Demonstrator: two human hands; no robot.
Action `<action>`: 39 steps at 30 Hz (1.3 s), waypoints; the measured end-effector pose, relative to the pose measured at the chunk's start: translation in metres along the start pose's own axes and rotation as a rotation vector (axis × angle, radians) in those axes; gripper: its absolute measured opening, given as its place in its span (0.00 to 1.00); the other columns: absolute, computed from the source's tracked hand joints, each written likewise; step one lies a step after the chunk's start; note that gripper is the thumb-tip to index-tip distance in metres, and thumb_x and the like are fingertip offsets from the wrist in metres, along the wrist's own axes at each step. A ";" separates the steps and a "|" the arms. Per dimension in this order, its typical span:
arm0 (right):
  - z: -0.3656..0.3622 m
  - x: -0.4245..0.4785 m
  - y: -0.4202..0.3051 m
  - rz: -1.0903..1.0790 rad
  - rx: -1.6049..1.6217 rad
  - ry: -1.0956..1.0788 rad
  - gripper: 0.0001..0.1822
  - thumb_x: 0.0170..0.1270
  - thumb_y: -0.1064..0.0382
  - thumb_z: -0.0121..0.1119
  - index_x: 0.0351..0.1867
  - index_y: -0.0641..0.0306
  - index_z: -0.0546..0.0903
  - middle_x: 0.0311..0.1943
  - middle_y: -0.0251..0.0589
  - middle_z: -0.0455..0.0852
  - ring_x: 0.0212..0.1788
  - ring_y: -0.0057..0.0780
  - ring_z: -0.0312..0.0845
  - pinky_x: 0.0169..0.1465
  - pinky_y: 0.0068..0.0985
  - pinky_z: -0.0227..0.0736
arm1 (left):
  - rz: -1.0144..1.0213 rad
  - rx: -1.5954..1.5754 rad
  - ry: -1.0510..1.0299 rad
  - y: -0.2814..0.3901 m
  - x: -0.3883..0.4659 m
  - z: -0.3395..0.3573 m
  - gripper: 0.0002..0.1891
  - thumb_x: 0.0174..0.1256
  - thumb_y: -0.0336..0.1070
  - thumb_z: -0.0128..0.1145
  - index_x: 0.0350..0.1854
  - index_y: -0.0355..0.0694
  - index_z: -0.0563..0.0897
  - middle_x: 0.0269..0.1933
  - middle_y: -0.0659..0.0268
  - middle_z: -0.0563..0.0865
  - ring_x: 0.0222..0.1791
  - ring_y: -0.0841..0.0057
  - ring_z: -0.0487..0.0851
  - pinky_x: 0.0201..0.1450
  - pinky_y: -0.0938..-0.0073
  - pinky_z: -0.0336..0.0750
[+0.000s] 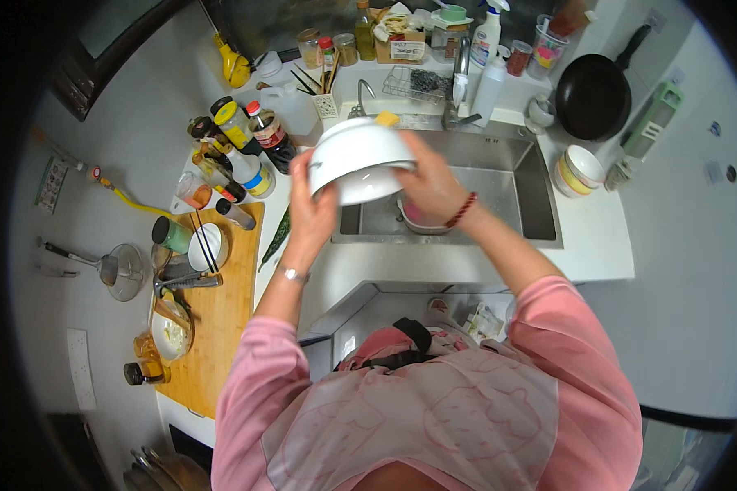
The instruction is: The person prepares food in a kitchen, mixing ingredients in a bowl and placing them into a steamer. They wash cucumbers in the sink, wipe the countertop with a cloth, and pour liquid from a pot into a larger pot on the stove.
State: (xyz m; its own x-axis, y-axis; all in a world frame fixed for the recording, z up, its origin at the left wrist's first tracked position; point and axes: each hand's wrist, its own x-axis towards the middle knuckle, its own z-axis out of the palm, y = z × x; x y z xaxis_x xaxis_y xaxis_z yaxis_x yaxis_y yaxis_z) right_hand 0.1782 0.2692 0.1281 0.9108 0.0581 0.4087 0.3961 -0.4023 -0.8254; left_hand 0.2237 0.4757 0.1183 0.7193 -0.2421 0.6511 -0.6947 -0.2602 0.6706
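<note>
A white bowl [359,150] is held up over the left side of the stainless steel sink [488,184], tipped so its opening faces down toward me. My left hand [312,212] grips its left rim, thumb at the lower edge. My right hand [433,181], blurred, grasps its right side. Beneath my right hand, a round container [427,228] with something pink inside sits in the sink, partly hidden. The faucet [460,67] rises behind the sink. A yellow sponge [387,118] lies at the sink's back edge.
Left of the sink are sauce bottles [270,138], a green cucumber-like vegetable [276,239] and a wooden board [233,325] bearing a bowl with chopsticks [207,245]. Stacked bowls [580,170] stand on the right counter. A black frying pan [592,98] hangs on the wall.
</note>
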 end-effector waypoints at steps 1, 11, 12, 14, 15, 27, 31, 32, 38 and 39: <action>-0.020 0.004 -0.004 -0.060 -0.110 0.082 0.28 0.57 0.73 0.54 0.61 0.56 0.66 0.48 0.60 0.80 0.47 0.56 0.78 0.50 0.39 0.73 | 0.059 -0.015 -0.014 0.002 0.015 0.015 0.25 0.57 0.22 0.51 0.60 0.35 0.66 0.53 0.54 0.75 0.56 0.65 0.74 0.60 0.70 0.67; -0.153 0.010 0.050 -0.378 -0.330 0.297 0.35 0.52 0.76 0.57 0.65 0.58 0.62 0.55 0.53 0.76 0.51 0.55 0.75 0.49 0.37 0.74 | 0.306 -0.013 -0.085 0.043 0.090 0.143 0.34 0.55 0.26 0.63 0.65 0.38 0.63 0.61 0.55 0.74 0.60 0.66 0.74 0.62 0.69 0.68; -0.160 0.009 0.054 -0.384 -0.326 0.313 0.35 0.52 0.75 0.57 0.65 0.58 0.62 0.55 0.53 0.76 0.51 0.54 0.76 0.49 0.37 0.74 | 0.342 -0.016 -0.102 0.044 0.096 0.151 0.36 0.53 0.27 0.66 0.65 0.39 0.63 0.62 0.55 0.73 0.61 0.66 0.73 0.63 0.69 0.68; -0.171 0.004 0.061 -0.394 -0.321 0.346 0.35 0.53 0.73 0.59 0.65 0.60 0.62 0.55 0.54 0.76 0.51 0.53 0.76 0.49 0.36 0.74 | 0.379 -0.039 -0.121 0.045 0.101 0.165 0.34 0.55 0.25 0.62 0.65 0.40 0.63 0.61 0.56 0.74 0.59 0.64 0.75 0.61 0.69 0.69; -0.175 0.002 0.064 -0.402 -0.329 0.375 0.35 0.53 0.73 0.59 0.65 0.60 0.62 0.54 0.54 0.77 0.49 0.52 0.77 0.49 0.35 0.75 | 0.394 -0.051 -0.131 0.046 0.103 0.171 0.33 0.56 0.24 0.60 0.66 0.41 0.63 0.61 0.56 0.75 0.58 0.63 0.76 0.60 0.69 0.70; -0.227 -0.148 0.120 0.788 0.629 0.537 0.22 0.59 0.71 0.48 0.57 0.69 0.69 0.41 0.47 0.81 0.36 0.39 0.83 0.26 0.30 0.84 | -0.619 -0.100 -1.089 0.095 0.079 0.293 0.37 0.65 0.50 0.58 0.68 0.34 0.59 0.48 0.55 0.81 0.45 0.75 0.81 0.44 0.76 0.75; -0.244 -0.229 0.138 0.971 0.713 0.716 0.27 0.59 0.68 0.49 0.59 0.80 0.62 0.43 0.62 0.79 0.29 0.53 0.84 0.26 0.35 0.85 | -0.610 -0.488 -1.179 0.062 0.035 0.314 0.34 0.67 0.52 0.55 0.69 0.39 0.60 0.48 0.63 0.81 0.41 0.79 0.81 0.40 0.79 0.75; -0.250 -0.255 0.149 1.020 0.733 0.779 0.28 0.59 0.67 0.49 0.59 0.80 0.61 0.42 0.62 0.80 0.29 0.53 0.84 0.26 0.33 0.85 | -0.589 -0.529 -1.181 0.049 0.025 0.313 0.34 0.67 0.49 0.54 0.69 0.37 0.58 0.49 0.63 0.81 0.36 0.80 0.81 0.34 0.81 0.74; -0.314 -0.354 0.228 1.170 0.611 1.253 0.14 0.58 0.66 0.51 0.42 0.76 0.69 0.31 0.55 0.80 0.30 0.46 0.83 0.33 0.38 0.83 | -0.893 -0.449 -1.082 0.010 -0.001 0.278 0.28 0.69 0.45 0.53 0.67 0.41 0.63 0.53 0.62 0.80 0.46 0.76 0.82 0.44 0.76 0.77; -0.319 -0.357 0.226 1.133 0.630 1.249 0.12 0.60 0.66 0.48 0.40 0.76 0.71 0.32 0.54 0.81 0.32 0.43 0.83 0.35 0.33 0.83 | -0.858 -0.453 -1.069 0.003 -0.005 0.275 0.26 0.69 0.43 0.53 0.66 0.42 0.65 0.54 0.61 0.80 0.45 0.75 0.83 0.44 0.75 0.77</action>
State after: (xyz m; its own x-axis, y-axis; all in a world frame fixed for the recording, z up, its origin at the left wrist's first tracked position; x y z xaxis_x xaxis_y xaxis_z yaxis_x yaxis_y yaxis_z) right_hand -0.0941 -0.1341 -0.0801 0.2435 -0.7413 -0.6255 -0.0406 0.6365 -0.7702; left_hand 0.2200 0.2192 0.0194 0.4282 -0.7898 -0.4393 0.1496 -0.4174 0.8963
